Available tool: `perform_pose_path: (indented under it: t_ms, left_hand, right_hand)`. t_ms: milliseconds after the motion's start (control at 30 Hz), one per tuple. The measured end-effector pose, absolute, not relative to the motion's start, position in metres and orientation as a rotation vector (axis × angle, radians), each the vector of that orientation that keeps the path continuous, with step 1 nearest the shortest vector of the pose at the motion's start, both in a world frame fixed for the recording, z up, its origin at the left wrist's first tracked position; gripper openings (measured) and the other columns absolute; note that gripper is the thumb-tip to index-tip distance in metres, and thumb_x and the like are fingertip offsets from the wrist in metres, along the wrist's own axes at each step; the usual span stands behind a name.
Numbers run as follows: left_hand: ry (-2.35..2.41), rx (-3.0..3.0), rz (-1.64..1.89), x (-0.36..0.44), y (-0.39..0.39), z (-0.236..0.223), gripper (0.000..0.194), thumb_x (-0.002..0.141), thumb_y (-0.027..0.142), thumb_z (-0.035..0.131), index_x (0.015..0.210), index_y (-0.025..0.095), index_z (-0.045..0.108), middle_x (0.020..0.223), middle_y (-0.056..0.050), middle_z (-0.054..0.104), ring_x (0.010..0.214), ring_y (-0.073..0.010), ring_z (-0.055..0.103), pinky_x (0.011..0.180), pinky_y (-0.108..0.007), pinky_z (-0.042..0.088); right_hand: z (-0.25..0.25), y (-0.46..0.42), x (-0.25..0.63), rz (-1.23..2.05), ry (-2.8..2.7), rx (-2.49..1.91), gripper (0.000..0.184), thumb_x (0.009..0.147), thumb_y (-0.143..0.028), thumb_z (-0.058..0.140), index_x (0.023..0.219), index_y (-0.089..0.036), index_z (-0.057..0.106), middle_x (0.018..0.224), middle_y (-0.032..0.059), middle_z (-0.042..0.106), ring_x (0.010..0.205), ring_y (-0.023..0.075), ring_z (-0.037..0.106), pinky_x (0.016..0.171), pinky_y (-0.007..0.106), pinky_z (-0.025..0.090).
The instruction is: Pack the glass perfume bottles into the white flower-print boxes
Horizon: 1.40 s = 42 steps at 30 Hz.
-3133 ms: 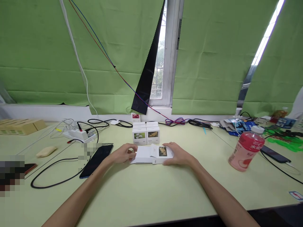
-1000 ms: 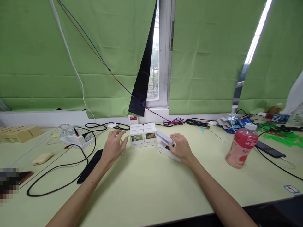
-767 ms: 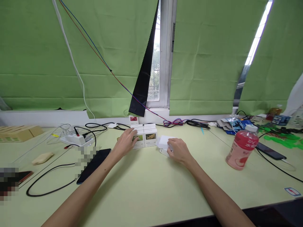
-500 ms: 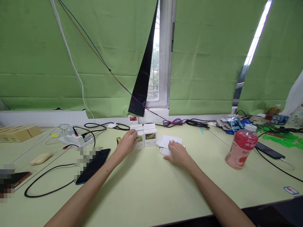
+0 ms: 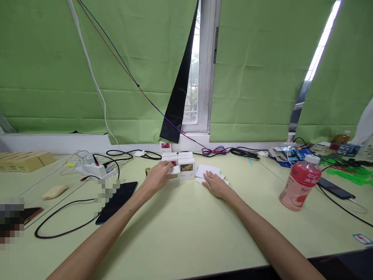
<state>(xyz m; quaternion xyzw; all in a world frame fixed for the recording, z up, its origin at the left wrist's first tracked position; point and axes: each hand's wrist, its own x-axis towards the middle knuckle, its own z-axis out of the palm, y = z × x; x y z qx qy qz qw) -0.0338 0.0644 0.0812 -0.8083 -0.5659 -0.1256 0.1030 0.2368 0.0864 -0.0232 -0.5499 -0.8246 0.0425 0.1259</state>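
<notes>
Small white boxes with printed pictures stand grouped at the back of the table. My left hand [image 5: 160, 175] is closed on the front left white box [image 5: 176, 173], which tilts toward me; the fingertips are partly hidden behind it. Right beside it stands a white box with a yellow flower picture [image 5: 187, 170]. Another white box with a red picture [image 5: 166, 147] stands farther back. My right hand [image 5: 216, 184] lies open, fingers stretched, on flat white cardboard pieces [image 5: 208, 170]. A small gold cylinder [image 5: 147, 171] sits just left of the boxes.
A pink drink bottle [image 5: 300, 183] stands at right, near a charging phone [image 5: 335, 188]. A dark tablet [image 5: 118, 202] lies left, beside a looped black cable [image 5: 65, 235] and a white power strip [image 5: 97, 169]. Coiled wires [image 5: 244, 153] run along the back.
My left hand has tipped the front left box toward me, uncovering a red-pictured box behind it. My right hand has shifted slightly on the white cardboard. The view has turned slightly left.
</notes>
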Motion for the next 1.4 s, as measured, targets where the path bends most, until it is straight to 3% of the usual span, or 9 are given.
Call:
perform_pose_path:
  t_ms: [100,233,333,400,567,667,867,1067,1400]
  left_hand:
    - [-1.668,-2.364,-0.355,-0.027,0.051,0.084,0.018,0.088,0.033,0.058,0.098,0.020,0.063,0.119,-0.013,0.066,0.103,-0.0316,0.064,0.071,-0.034,0.045]
    - [-1.786,-2.413,-0.534,-0.018,0.040,0.085,0.026,0.085,0.044,0.058,0.080,0.019,0.064,0.087,-0.010,0.071,0.084,-0.0292,0.067,0.063,-0.031,0.038]
    - [-2.074,-2.412,-0.767,-0.018,0.044,0.079,0.034,0.076,0.052,0.064,0.067,0.019,0.062,0.072,-0.007,0.070,0.077,-0.0272,0.066,0.060,-0.030,0.037]
    - [-2.276,-2.397,-0.925,-0.021,0.051,0.069,0.039,0.068,0.057,0.070,0.061,0.019,0.061,0.068,-0.006,0.069,0.075,-0.0259,0.066,0.060,-0.029,0.039]
    - [-2.748,-2.418,-1.128,-0.036,0.056,0.042,0.058,0.056,0.073,0.071,0.068,0.018,0.061,0.068,-0.006,0.070,0.064,-0.0231,0.066,0.055,-0.029,0.045]
    - [-2.912,-2.617,-0.965,-0.046,0.052,0.033,0.065,0.053,0.078,0.071,0.071,0.016,0.062,0.061,-0.007,0.070,0.055,-0.0225,0.065,0.054,-0.030,0.047]
    - [-2.721,-2.836,-0.725,-0.056,0.049,0.031,0.064,0.051,0.077,0.074,0.049,0.017,0.055,0.041,0.000,0.053,0.033,-0.0103,0.041,0.040,-0.025,0.029]
    - [-2.828,-2.778,-0.809,-0.056,0.051,0.023,0.065,0.049,0.077,0.076,0.047,0.019,0.047,0.040,0.005,0.040,0.032,-0.0055,0.024,0.038,-0.026,0.011]
    - [-2.909,-2.632,-1.072,-0.051,0.046,0.022,0.060,0.049,0.072,0.079,0.055,0.020,0.049,0.046,0.009,0.031,0.038,-0.0047,0.015,0.041,-0.026,0.006]
  right_hand:
    - [-0.025,0.091,0.231,0.010,-2.327,-1.557,0.047,0.103,-0.031,0.035,0.144,-0.011,0.047,0.154,0.0166,0.041,0.145,0.0283,0.034,0.117,0.046,0.027]
    - [-0.020,0.080,0.217,-0.215,-2.126,-1.366,0.038,0.103,-0.025,0.034,0.133,-0.011,0.055,0.143,0.0170,0.054,0.138,0.0253,0.044,0.116,0.045,0.026]
    - [-0.012,0.063,0.203,-0.139,-2.021,-1.300,0.035,0.104,-0.031,0.034,0.115,-0.015,0.064,0.115,0.0141,0.070,0.111,0.0244,0.062,0.097,0.038,0.042]
    - [-0.008,0.052,0.195,0.058,-1.978,-1.332,0.038,0.105,-0.038,0.034,0.108,-0.019,0.066,0.100,0.0093,0.073,0.093,0.0215,0.066,0.083,0.032,0.045]
    - [-0.006,0.043,0.196,0.565,-2.032,-1.372,0.041,0.093,-0.058,0.052,0.110,-0.022,0.065,0.077,0.0011,0.070,0.077,0.0186,0.064,0.066,0.026,0.041]
    - [-0.006,0.048,0.205,0.757,-2.018,-1.344,0.043,0.082,-0.058,0.067,0.101,-0.019,0.068,0.070,-0.0005,0.066,0.068,0.0151,0.059,0.059,0.023,0.039]
    - [-0.005,0.053,0.211,1.359,-1.800,-1.282,0.047,0.074,-0.058,0.074,0.098,-0.019,0.062,0.054,-0.0059,0.063,0.032,0.0047,0.031,0.035,0.020,0.022]
    - [-0.005,0.058,0.213,1.580,-1.592,-1.260,0.038,0.069,-0.043,0.082,0.086,-0.018,0.058,0.051,-0.0038,0.065,0.032,0.0032,0.033,0.031,0.017,0.016]
    - [-0.004,0.059,0.217,1.701,-1.416,-1.287,0.031,0.068,-0.027,0.084,0.077,-0.017,0.056,0.049,-0.0019,0.063,0.035,0.0036,0.040,0.032,0.015,0.017]
